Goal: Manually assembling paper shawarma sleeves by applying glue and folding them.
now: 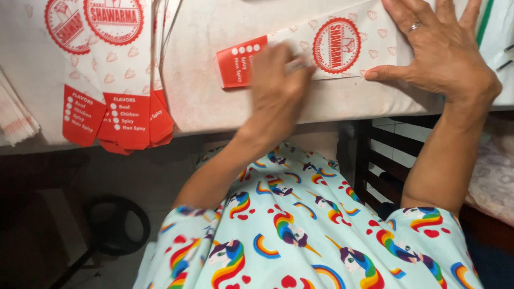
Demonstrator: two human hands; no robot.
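A flat white paper food sleeve (342, 45) with a red end and a round red stamp lies across the table (203, 96) in front of me. My left hand (278, 88), blurred by motion, presses flat on the sleeve's middle near its red end. My right hand (439, 48), with a ring on one finger, lies spread and flat on the sleeve's other end, its thumb at the lower edge. Neither hand grips anything.
A fanned stack of the same red-and-white sleeves (115, 69) hangs over the table's front edge at left. More white paper (16, 115) lies at the far left. A dark wooden chair frame (385, 139) stands under the table at right, and a black round base (118, 225) is on the floor.
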